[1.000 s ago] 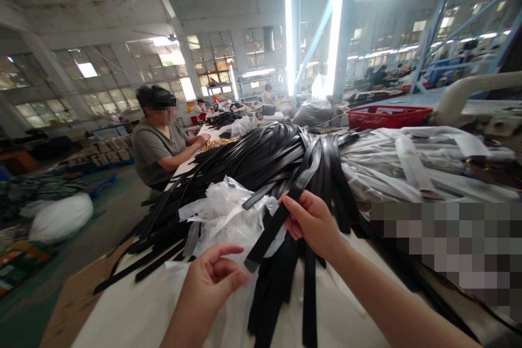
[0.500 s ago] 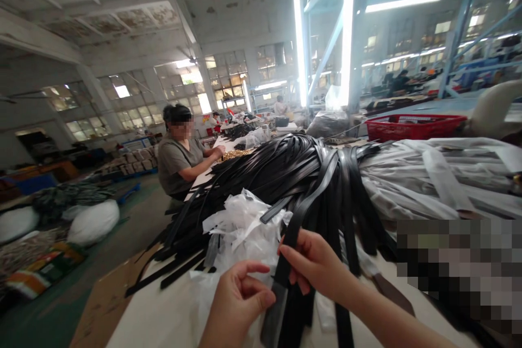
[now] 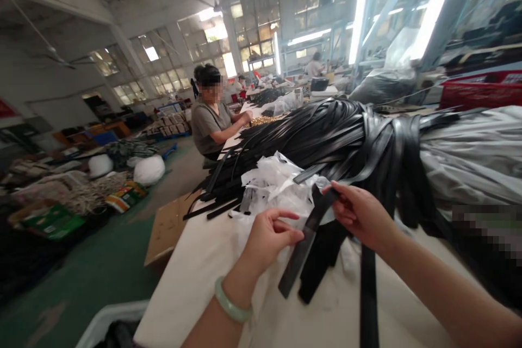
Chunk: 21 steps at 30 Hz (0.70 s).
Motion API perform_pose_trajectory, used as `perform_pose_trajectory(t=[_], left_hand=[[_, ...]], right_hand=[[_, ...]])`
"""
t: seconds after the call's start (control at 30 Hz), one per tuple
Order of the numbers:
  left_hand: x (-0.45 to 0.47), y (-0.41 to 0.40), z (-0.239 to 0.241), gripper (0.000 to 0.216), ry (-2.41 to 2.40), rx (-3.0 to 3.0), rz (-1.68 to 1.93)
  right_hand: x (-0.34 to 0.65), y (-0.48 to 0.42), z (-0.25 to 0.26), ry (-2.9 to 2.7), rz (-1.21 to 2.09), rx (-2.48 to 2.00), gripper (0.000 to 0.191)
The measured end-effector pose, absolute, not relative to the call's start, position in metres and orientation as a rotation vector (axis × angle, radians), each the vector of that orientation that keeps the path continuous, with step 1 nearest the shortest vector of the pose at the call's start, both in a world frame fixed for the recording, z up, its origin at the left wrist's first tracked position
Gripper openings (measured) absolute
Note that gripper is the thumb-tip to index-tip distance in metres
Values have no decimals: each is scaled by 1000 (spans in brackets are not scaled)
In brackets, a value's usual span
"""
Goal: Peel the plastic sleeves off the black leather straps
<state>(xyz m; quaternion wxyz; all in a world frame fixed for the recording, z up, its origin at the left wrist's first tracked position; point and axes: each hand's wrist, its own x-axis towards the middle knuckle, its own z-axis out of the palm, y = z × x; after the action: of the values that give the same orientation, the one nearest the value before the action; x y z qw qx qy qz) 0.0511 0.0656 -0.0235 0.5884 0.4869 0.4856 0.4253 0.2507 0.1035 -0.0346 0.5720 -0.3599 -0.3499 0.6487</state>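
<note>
My right hand (image 3: 359,209) pinches a black strap (image 3: 312,225) near its upper bend. The strap slants down toward me, and its lower stretch looks greyer and shinier. At the strap's left edge, the thumb and bent fingers of my left hand (image 3: 271,236) are closed on it; the exact contact is partly hidden. A pale green bangle (image 3: 232,302) circles my left wrist. Just beyond my hands lies a crumpled heap of thin white strips (image 3: 275,182). Behind it spreads a large pile of black straps (image 3: 326,128), some hanging over toward me.
Pale grey wrapped material (image 3: 468,157) lies right of the pile, with a red basket (image 3: 481,92) behind. A co-worker (image 3: 210,117) handles small gold-coloured pieces (image 3: 263,120) at the table's far left. A cardboard sheet (image 3: 169,225) and a white bin (image 3: 110,323) are beside the table (image 3: 183,283).
The view has swung left, so everything appears further right. My right hand has drawn the strap up and away, and the strap's lower end now shows. My left hand stays by its edge.
</note>
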Motion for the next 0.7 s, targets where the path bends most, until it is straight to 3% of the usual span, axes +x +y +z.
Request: perform_pose_trajectory(t=[0.33,0.5,0.6,0.7], left_hand=[[50,64,-22,43,1069,1208,1042],[51,67,-23,51,1131,1201,1060],[52,68,-24,54,1156,1192,1072],[52,70,-26,54,1151,1176,1045]], right_hand=[[231,73,-36,-1649,1297,-986,54],[235,89,-33,-1143,1623,-812,50],[239,99,-32,-935,1544,-802,46],[235,96,-34,-1163,1469,-907,51]])
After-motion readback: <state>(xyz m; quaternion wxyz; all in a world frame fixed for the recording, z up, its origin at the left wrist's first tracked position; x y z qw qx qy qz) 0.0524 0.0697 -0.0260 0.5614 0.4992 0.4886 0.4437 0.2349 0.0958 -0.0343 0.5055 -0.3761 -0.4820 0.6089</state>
